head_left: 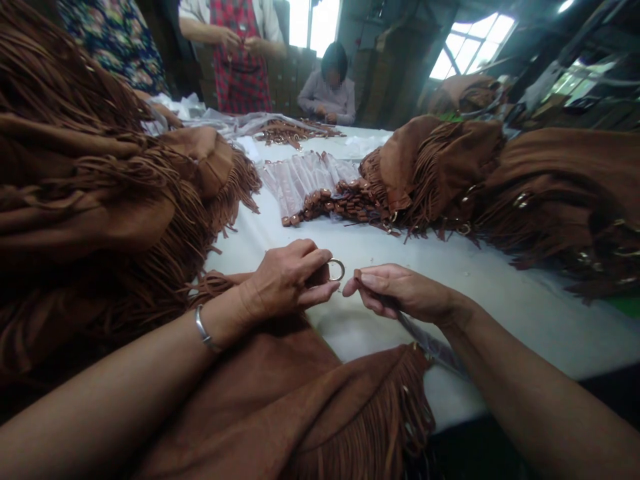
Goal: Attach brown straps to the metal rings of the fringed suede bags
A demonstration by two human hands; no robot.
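Observation:
My left hand (295, 277) pinches a metal ring (338, 269) that sticks out from its fingertips. Just to the right, my right hand (395, 290) is closed on a brown leather strap (357, 274), its tip showing between thumb and fingers. The strap's length, in what looks like clear plastic wrap (433, 347), trails down toward my right forearm. A small gap separates ring and strap tip. Beneath my hands lies a brown fringed suede piece (280, 393), with fringe hanging at its right side.
Brown fringed suede is heaped at left (100, 220) and right (560, 180). Plastic-wrapped straps (300, 183) lie in a row on the white table (250, 233). Across it, a person in a checked apron (240, 67) stands and another person (330, 93) sits.

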